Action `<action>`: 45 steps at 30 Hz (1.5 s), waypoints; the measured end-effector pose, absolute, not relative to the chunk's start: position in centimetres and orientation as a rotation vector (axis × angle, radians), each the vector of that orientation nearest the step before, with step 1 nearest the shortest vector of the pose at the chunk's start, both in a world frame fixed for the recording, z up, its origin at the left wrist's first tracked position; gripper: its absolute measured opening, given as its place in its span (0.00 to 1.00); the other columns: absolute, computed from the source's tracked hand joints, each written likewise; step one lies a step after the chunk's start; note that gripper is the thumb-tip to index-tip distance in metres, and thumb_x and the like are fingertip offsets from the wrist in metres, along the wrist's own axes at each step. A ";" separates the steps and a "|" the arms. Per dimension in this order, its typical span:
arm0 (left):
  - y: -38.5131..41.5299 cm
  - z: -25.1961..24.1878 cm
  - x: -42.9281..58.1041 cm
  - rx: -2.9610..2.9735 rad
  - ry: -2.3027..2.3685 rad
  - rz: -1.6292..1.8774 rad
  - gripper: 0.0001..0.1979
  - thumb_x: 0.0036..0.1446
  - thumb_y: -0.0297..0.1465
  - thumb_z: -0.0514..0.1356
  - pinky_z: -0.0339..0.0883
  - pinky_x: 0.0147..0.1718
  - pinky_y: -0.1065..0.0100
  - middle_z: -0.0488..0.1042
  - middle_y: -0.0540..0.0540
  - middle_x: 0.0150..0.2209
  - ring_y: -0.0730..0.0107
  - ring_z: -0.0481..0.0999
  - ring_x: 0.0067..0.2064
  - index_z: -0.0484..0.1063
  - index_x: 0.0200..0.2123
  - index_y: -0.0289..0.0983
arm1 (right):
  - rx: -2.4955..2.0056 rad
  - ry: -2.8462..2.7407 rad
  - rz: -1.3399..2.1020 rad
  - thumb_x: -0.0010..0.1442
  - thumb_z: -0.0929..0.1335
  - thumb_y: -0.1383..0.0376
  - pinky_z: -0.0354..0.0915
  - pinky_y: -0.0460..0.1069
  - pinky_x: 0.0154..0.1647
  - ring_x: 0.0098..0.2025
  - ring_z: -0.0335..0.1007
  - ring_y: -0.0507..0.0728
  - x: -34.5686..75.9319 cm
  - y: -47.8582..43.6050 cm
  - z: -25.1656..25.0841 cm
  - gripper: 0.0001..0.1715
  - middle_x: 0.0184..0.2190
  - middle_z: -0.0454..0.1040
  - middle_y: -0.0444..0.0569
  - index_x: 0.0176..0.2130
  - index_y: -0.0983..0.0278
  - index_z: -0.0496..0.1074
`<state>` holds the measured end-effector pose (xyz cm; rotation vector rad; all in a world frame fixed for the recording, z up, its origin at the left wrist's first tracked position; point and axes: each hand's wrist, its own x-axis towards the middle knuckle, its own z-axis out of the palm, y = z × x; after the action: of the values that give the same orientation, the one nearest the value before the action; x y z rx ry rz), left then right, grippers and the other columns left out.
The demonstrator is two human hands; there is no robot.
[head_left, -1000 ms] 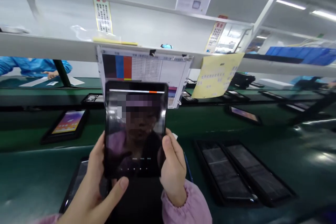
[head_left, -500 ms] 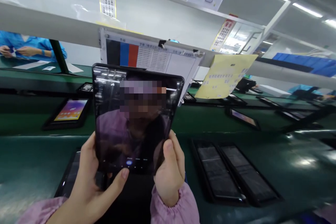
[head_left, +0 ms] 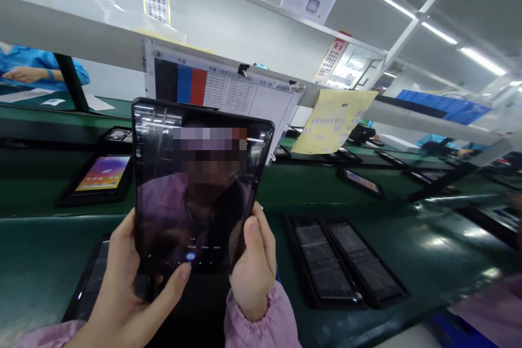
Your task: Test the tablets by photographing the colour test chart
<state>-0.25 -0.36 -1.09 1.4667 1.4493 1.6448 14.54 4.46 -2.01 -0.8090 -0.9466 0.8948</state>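
A black tablet (head_left: 196,201) is held upright between my two hands, its screen toward me. The screen looks dark, with a camera app's row of modes and a round blue-white button near the bottom, and a person in a pink garment shows in it. My left hand (head_left: 126,283) grips the lower left edge, its thumb by the bottom of the screen close to the button. Around the lower right edge my right hand (head_left: 255,261) is closed, thumb along the side. The fingers behind the tablet are hidden.
Two dark tablets (head_left: 322,261) lie side by side on the green bench (head_left: 432,261) at right. Another tablet (head_left: 87,283) is partly behind my left arm. A lit tablet (head_left: 101,174) rests on the raised shelf. A yellow sheet (head_left: 334,122) hangs ahead; a person in blue (head_left: 36,68) sits opposite.
The view has swung slightly right, so everything sits further left. Both hands keep their hold on the tablet, and a small extra label shows above its mode row.
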 end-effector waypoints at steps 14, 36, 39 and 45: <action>-0.5 -1.4 -0.1 1.459 1.452 1.667 0.42 0.60 0.42 0.67 0.85 0.37 0.59 0.76 0.41 0.59 0.48 0.82 0.54 0.52 0.73 0.48 | -0.822 -0.957 0.885 0.68 0.70 0.48 0.78 0.62 0.51 0.54 0.80 0.70 14.5 4.3 -1.7 0.24 0.44 0.85 0.53 0.54 0.59 0.81; -0.5 -1.3 -0.6 1.562 1.481 1.642 0.44 0.59 0.42 0.68 0.84 0.48 0.58 0.72 0.40 0.63 0.48 0.80 0.58 0.50 0.72 0.47 | -0.819 -0.870 0.892 0.68 0.71 0.49 0.77 0.61 0.54 0.59 0.78 0.70 14.2 4.1 -1.8 0.24 0.52 0.84 0.53 0.56 0.59 0.80; -0.5 -1.0 -0.3 1.570 1.471 1.646 0.43 0.59 0.43 0.67 0.82 0.52 0.56 0.73 0.41 0.62 0.47 0.79 0.60 0.50 0.72 0.47 | -0.832 -0.853 0.892 0.65 0.72 0.47 0.77 0.63 0.52 0.56 0.79 0.71 13.4 3.9 -0.6 0.25 0.45 0.85 0.54 0.53 0.60 0.81; -0.4 -1.9 -1.1 1.488 1.324 1.682 0.39 0.64 0.44 0.63 0.76 0.59 0.60 0.71 0.43 0.66 0.51 0.72 0.67 0.52 0.73 0.45 | -0.915 -0.830 0.842 0.65 0.72 0.47 0.75 0.61 0.56 0.61 0.76 0.69 13.2 3.9 0.0 0.26 0.52 0.83 0.53 0.53 0.60 0.82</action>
<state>-1.15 -0.44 -1.87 1.4884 1.3236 1.6820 13.24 3.94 -0.03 -0.9152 -0.8301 0.8416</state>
